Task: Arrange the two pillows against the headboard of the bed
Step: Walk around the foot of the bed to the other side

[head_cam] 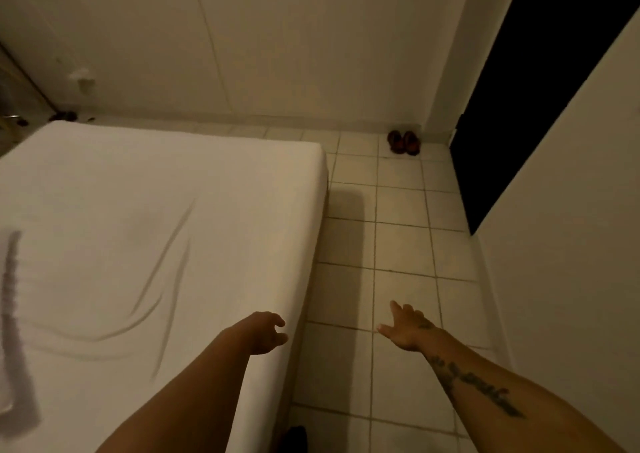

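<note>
Both hands empty: left hand (265,333) over bed (145,231) edge, right hand (405,328) spread above floor

1. No readable text, label, brand, number or sign anywhere in view.
2. Dark script-like tattoo (481,388) along the right forearm: too blurred to make out any letters.
3. Smaller dark mark (426,324) near the right wrist: likewise unreadable.
4. Bed (166,231), wall (277,44) and floor (398,244): plain, bearing no lettering.
</note>
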